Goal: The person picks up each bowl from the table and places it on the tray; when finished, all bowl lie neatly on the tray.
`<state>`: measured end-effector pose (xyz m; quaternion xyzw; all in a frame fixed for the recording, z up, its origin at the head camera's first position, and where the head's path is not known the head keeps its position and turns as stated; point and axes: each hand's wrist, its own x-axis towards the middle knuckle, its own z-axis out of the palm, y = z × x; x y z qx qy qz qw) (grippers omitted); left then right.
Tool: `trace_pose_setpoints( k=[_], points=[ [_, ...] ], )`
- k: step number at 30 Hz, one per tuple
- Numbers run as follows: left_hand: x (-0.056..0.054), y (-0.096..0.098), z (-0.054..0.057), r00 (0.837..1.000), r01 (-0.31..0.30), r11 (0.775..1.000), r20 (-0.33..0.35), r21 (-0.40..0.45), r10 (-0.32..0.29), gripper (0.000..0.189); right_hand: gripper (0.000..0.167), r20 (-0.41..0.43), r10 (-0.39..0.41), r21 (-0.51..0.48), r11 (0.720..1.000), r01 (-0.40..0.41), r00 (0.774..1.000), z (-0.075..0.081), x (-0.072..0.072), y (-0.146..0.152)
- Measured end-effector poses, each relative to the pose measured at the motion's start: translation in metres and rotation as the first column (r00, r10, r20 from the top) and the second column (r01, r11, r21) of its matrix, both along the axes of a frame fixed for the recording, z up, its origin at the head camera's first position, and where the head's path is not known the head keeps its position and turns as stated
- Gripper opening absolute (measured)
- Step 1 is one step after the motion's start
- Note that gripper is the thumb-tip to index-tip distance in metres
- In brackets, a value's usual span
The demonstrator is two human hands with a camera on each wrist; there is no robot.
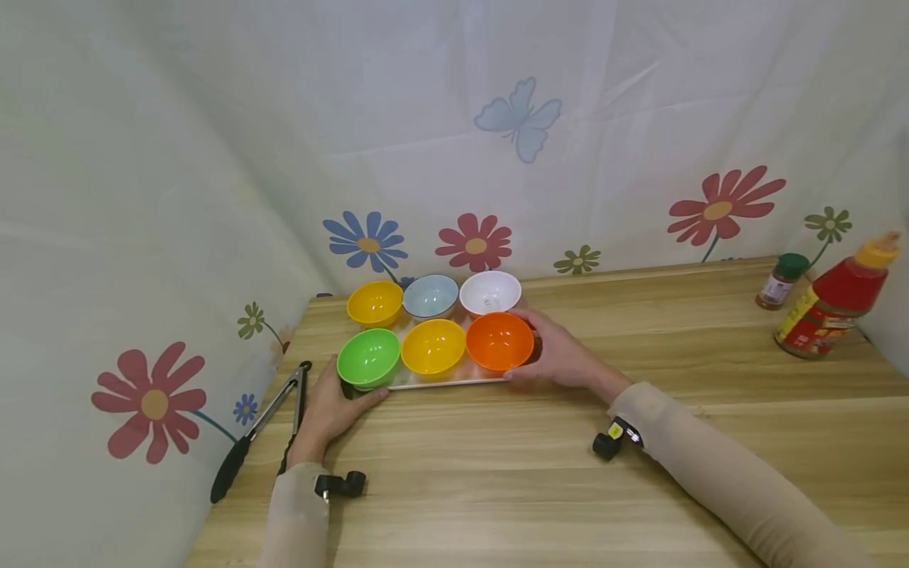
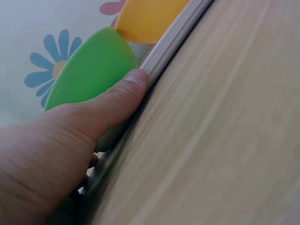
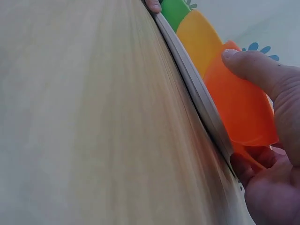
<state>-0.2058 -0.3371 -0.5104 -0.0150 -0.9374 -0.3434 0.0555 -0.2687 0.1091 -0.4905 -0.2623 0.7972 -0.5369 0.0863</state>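
Note:
A pale shallow tray (image 1: 447,384) carries two rows of small bowls. In front are a green bowl (image 1: 369,357), a yellow bowl (image 1: 433,347) and an orange bowl (image 1: 499,341). Behind them stand another yellow bowl (image 1: 375,304), a light blue bowl (image 1: 430,297) and a white bowl (image 1: 490,292). My left hand (image 1: 332,410) grips the tray's left end beside the green bowl, its thumb (image 2: 124,96) along the front rim. At the opposite end my right hand (image 1: 564,353) holds the tray, its thumb (image 3: 253,68) overlapping the orange bowl in the right wrist view.
Black-handled tongs (image 1: 259,426) lie left of my left hand. Toward the right back stand a red sauce bottle (image 1: 834,304) with a yellow cap and a small green-lidded jar (image 1: 781,282). A flower-printed curtain (image 1: 604,181) borders the wooden table (image 1: 497,473) behind and at left.

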Motion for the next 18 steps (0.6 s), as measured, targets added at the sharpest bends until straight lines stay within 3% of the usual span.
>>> trace_pose_setpoints(
  k=[7,18],
  points=[
    [0.002,-0.0024,0.003,0.998,-0.042,0.999,0.05,-0.006,0.042,0.116,0.106,0.013,0.025,0.018,1.0,-0.025,1.0,-0.0007,0.0004,0.002],
    [0.0042,-0.0036,0.0063,0.996,-0.061,0.998,0.07,0.008,0.061,0.117,0.11,0.022,0.047,-0.021,0.999,-0.047,0.999,-0.0047,-0.0003,0.0033]
  ],
)
